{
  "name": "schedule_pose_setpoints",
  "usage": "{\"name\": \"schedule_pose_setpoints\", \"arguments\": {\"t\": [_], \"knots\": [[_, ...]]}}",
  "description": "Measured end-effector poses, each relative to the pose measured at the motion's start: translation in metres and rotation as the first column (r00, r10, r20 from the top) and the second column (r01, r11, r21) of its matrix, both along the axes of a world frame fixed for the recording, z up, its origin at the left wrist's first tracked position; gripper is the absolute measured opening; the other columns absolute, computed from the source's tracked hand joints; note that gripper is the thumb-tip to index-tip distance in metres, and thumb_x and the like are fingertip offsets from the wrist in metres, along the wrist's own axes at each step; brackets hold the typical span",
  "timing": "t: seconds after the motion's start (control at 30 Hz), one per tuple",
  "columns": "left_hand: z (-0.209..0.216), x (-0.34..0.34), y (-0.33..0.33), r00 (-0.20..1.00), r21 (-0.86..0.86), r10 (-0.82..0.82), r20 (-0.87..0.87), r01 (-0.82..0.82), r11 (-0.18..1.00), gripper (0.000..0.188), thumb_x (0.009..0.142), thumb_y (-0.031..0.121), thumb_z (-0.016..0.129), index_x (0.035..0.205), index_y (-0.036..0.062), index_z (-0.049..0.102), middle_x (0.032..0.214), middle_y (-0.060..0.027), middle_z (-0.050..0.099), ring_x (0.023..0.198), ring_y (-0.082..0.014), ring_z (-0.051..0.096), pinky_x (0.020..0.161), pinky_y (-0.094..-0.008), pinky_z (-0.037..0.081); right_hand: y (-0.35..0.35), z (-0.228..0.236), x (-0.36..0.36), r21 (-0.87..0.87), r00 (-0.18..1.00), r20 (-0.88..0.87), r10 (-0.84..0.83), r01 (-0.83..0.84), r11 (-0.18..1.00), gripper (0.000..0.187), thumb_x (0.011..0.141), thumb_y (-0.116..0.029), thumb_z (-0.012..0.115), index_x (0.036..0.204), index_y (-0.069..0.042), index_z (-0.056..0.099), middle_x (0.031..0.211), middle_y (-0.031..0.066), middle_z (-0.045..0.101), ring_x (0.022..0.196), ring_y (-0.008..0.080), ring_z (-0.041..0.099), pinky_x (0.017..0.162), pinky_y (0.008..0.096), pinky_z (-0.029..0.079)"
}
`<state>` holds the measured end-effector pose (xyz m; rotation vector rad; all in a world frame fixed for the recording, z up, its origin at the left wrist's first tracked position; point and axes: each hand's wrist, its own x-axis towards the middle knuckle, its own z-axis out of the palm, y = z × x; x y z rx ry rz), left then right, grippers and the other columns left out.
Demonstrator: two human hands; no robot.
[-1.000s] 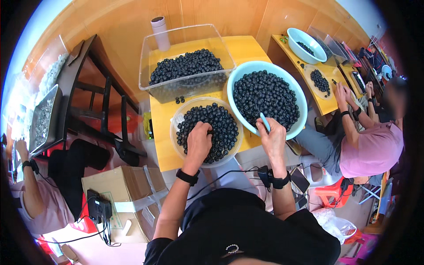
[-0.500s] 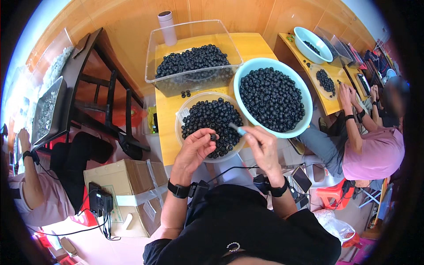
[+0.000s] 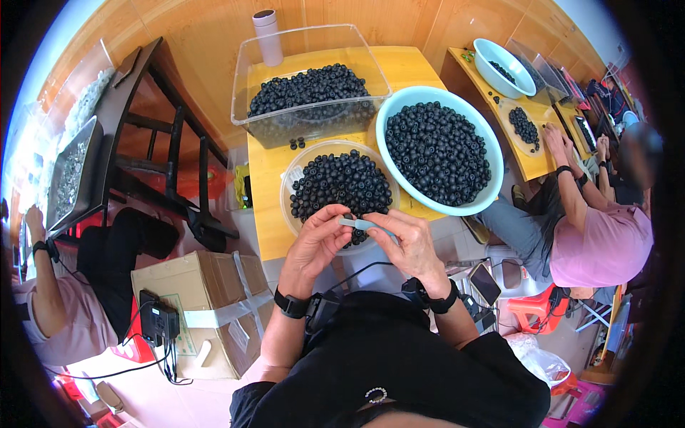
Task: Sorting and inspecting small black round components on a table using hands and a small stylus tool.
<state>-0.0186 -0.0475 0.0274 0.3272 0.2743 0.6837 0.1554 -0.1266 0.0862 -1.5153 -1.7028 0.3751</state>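
Observation:
Close above a shallow round clear tray (image 3: 287, 207) heaped with black round pieces that have holes, my two hands meet. My left hand (image 3: 314, 242) pinches one small black bead-like piece (image 3: 348, 216) between thumb and fingertips. In my right hand (image 3: 408, 241) is a small tool with a light-blue handle (image 3: 367, 225); its tip is at the black piece, and I cannot make out its exact shape. The fingers of both hands partly cover the piece and the tool. Both hands are closed.
Behind the tray stands a clear plastic bin (image 3: 307, 118) of black pieces; right of it, a light-blue basin (image 3: 492, 192) full of them. A pink bottle (image 3: 267, 39) is at the back. A cardboard box (image 3: 203, 314) stands left. People sit at both sides.
My right hand has moved left and slightly down, bringing the blue-handled tool from over the tray to the black piece in my left hand. The left hand stays nearly in place.

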Motion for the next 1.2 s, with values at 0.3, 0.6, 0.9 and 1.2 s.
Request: {"name": "schedule_pose_setpoints", "arguments": {"t": [0.3,0.6,0.9,1.2], "knots": [[0.003,0.001,-0.002,0.999,-0.021,-0.017,0.047,0.018,1.000,0.020,0.085,0.003,0.060,0.105,0.0006,0.057,0.096,-0.0117,0.064,0.081,-0.0143,0.066,0.073,-0.0243,0.057,-0.001,0.002,0.000,0.031,0.999,0.023,0.030,-0.031,0.999,0.019,0.079,-0.013,0.068,0.095,-0.004,0.067,0.067,0.0071,0.058,0.050,0.0224,0.055,0.045,0.0324,0.042],[0.005,0.002,-0.003,0.999,-0.032,-0.007,0.036,0.009,0.999,0.017,0.086,0.002,0.060,0.102,0.0011,0.057,0.091,-0.0093,0.064,0.080,-0.0143,0.066,0.073,-0.0249,0.057,-0.001,0.002,0.001,0.027,1.000,0.030,0.009,-0.009,1.000,0.019,0.078,-0.013,0.069,0.095,-0.004,0.067,0.067,0.0069,0.057,0.051,0.0217,0.055,0.045,0.0320,0.042],[0.006,0.000,-0.003,1.000,0.015,0.016,0.007,-0.016,1.000,0.016,0.084,0.001,0.061,0.100,0.0007,0.058,0.089,-0.0085,0.064,0.077,-0.0140,0.066,0.070,-0.0240,0.058,0.000,0.001,0.002,0.022,0.999,0.006,0.034,-0.034,0.999,0.018,0.078,-0.013,0.068,0.095,-0.006,0.068,0.065,0.0063,0.056,0.051,0.0216,0.055,0.046,0.0323,0.042],[-0.001,-0.006,-0.001,1.000,0.047,0.009,-0.012,-0.008,0.999,0.014,0.083,0.001,0.063,0.096,0.0013,0.059,0.091,-0.0110,0.065,0.072,-0.0139,0.066,0.067,-0.0231,0.057,0.006,-0.011,0.004,0.029,0.996,-0.051,0.079,-0.077,0.997,0.018,0.080,-0.015,0.066,0.094,-0.005,0.068,0.066,0.0070,0.057,0.052,0.0222,0.055,0.046,0.0322,0.042]]}}
